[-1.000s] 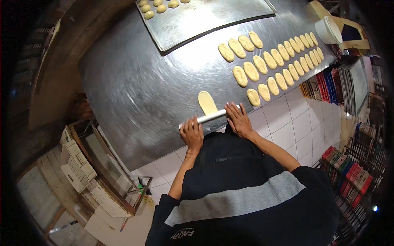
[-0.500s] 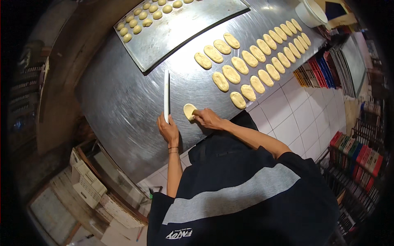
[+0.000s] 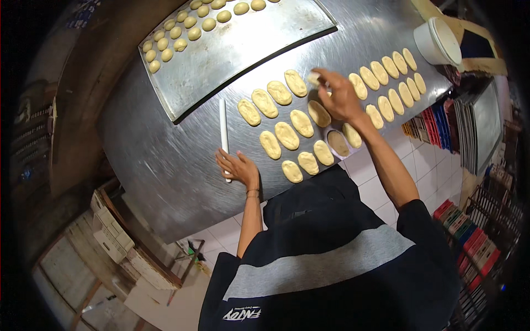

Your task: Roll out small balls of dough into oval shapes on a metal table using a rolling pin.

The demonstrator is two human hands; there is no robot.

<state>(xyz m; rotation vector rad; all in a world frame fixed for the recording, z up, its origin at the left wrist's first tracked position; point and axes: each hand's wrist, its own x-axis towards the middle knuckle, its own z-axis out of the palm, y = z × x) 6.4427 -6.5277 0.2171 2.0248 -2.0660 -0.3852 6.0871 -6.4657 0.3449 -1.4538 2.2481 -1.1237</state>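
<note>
My left hand (image 3: 238, 167) lies over the near end of a thin white rolling pin (image 3: 223, 121), its fingers spread rather than wrapped round it. Out to the right, my right hand (image 3: 341, 99) is raised over rows of flattened dough ovals (image 3: 286, 135). Its fingers pinch a pale piece of dough (image 3: 315, 78), partly hidden by the hand and blurred. The hand and forearm cover some of the ovals. Near the table's front edge, beside the forearm, one oval patch (image 3: 338, 143) looks darker and brownish; I cannot tell why.
A metal tray (image 3: 237, 49) with several round dough balls (image 3: 208, 24) lies at the far side of the steel table (image 3: 149, 160). At the far right stands a white bucket (image 3: 436, 43). Coloured crates (image 3: 433, 129) and stacked trays (image 3: 473, 132) are beyond the right edge.
My right hand has moved from beside the rolling pin to the far right, over the dough rows, with the dough piece. My left hand's fingers have loosened from the pin. The view has shifted.
</note>
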